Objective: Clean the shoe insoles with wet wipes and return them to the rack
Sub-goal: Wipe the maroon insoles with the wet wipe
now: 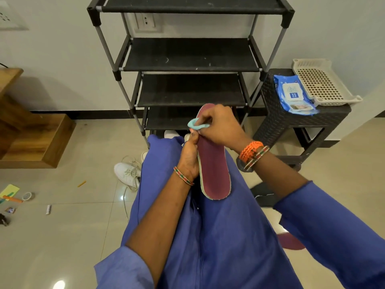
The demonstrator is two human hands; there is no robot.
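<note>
Insole (213, 170): my left hand (188, 157) grips its edge, right hand (218, 124) pinches the wipe (195, 124); I'd brace firmly, wiping toe to heel.

second insole (292, 241): mostly behind right sleeve | rack (187, 55): top cropped | floor clutter (12, 200): unidentifiable

Wipes pack (292, 93) lies on stool (277, 119), right of rack (190, 55).

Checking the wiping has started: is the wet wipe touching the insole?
Touching. The head view shows the right hand pressing the bunched wet wipe against the maroon insole.
</note>
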